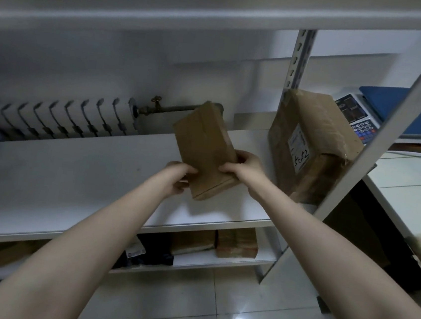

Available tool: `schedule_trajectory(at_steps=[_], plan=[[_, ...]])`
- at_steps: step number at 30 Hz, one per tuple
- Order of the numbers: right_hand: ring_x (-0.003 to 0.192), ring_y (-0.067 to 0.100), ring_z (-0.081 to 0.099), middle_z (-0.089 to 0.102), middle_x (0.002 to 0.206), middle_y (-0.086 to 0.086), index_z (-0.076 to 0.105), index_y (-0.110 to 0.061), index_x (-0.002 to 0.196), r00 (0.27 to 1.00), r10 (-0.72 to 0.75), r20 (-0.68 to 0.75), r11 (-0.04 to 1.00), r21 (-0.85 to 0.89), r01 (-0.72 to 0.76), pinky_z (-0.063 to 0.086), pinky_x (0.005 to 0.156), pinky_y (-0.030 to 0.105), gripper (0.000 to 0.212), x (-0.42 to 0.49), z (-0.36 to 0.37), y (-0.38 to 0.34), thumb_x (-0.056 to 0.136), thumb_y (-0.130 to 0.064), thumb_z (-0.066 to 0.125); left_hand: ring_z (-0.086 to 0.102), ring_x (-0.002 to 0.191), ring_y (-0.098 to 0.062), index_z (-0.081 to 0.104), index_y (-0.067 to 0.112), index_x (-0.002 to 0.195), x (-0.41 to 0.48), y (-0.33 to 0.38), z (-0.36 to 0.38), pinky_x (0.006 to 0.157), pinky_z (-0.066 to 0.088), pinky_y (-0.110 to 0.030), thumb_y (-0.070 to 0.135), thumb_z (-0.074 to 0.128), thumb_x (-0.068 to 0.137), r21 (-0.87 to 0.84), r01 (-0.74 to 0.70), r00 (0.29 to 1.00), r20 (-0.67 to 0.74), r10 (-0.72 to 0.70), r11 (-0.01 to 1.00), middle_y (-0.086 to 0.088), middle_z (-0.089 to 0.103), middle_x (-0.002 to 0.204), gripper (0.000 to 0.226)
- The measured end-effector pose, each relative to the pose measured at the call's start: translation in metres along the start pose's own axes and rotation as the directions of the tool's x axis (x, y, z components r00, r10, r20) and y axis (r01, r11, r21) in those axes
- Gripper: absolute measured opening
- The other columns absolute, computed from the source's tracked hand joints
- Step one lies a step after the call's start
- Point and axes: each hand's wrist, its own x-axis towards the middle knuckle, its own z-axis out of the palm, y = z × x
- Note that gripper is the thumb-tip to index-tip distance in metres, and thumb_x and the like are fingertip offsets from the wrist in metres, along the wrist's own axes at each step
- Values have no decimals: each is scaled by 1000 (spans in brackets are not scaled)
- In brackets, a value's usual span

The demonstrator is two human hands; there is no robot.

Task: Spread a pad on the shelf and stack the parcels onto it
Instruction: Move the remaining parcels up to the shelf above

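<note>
One small parcel (203, 143), one large parcel (322, 124), one scale (359, 117).

Parcel label (299, 149) too blurred to read, scale (356, 117) partly behind upright (392, 126), lower-shelf boxes (237, 242) half hidden

Plain tan-brown for the small parcel (205, 146) at centre frame. Same brown for the big parcel (319, 124) at right, with a white label (299, 150) scrawled in black. White for the shelf (71, 183) and the ribbed radiator (60, 120) at left. Blue on the scale (391, 105) at upper right.
</note>
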Motion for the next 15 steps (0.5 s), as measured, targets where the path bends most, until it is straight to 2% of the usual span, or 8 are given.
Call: schedule_trajectory(at_steps=[2, 4, 6, 8, 11, 13, 15], plan=[[97, 18, 58, 57, 114, 1, 51, -12, 126, 989, -145, -20, 984, -107, 142, 53, 72, 23, 62, -13, 9, -10, 71, -16, 79, 54, 109, -28, 42, 11, 136, -11, 5, -5, 92, 42, -40, 37, 64, 87, -65, -56, 997, -48, 53, 996, -12, 54, 124, 59], [101, 18, 56, 54, 113, 1, 49, -17, 122, 947, -317, -53, 900, -332, 283, 53, 77, 28, 61, -27, 20, -19, 69, -19, 79, 54, 114, -31, 35, 15, 140, -25, 10, -13, 98, 42, -45, 49, 65, 83, -211, -113, 992, -71, 100, 971, -15, 49, 128, 73], [102, 18, 54, 55, 114, 0, 49, -20, 121, 884, -455, -105, 749, -583, 316, 47, 74, 29, 61, -38, 27, -26, 67, -22, 77, 53, 119, -34, 31, 18, 143, -39, 16, -20, 106, 38, -51, 54, 63, 82, -340, -137, 990, -26, 136, 930, -17, 45, 134, 78], [104, 21, 53, 56, 115, 0, 50, -20, 122, 803, -591, -77, 539, -778, 322, 45, 71, 30, 60, -50, 30, -30, 66, -22, 74, 54, 120, -32, 32, 21, 141, -55, 22, -26, 109, 33, -52, 55, 61, 83, -436, -148, 980, 56, 191, 888, -17, 46, 134, 73], [96, 29, 58, 60, 110, 5, 58, -14, 115, 636, -764, 109, 230, -875, 426, 47, 64, 34, 60, -61, 32, -30, 58, -14, 74, 56, 114, -26, 44, 20, 121, -71, 30, -33, 109, 36, -46, 51, 63, 83, -494, -176, 976, 22, 215, 852, -9, 57, 118, 52], [94, 29, 61, 63, 110, 6, 61, -11, 113, 528, -828, 188, 108, -871, 480, 49, 66, 33, 60, -67, 33, -29, 55, -13, 76, 59, 110, -25, 49, 17, 118, -77, 32, -37, 102, 45, -43, 43, 72, 79, -532, -173, 983, -37, 182, 829, -7, 60, 108, 52], [98, 27, 61, 63, 114, 6, 61, -12, 115, 480, -826, 295, 11, -843, 538, 51, 72, 34, 59, -74, 33, -33, 61, -25, 79, 65, 98, -23, 53, 13, 121, -86, 29, -46, 85, 55, -38, 33, 77, 74, -560, -179, 984, -87, 158, 809, -8, 65, 108, 56]])
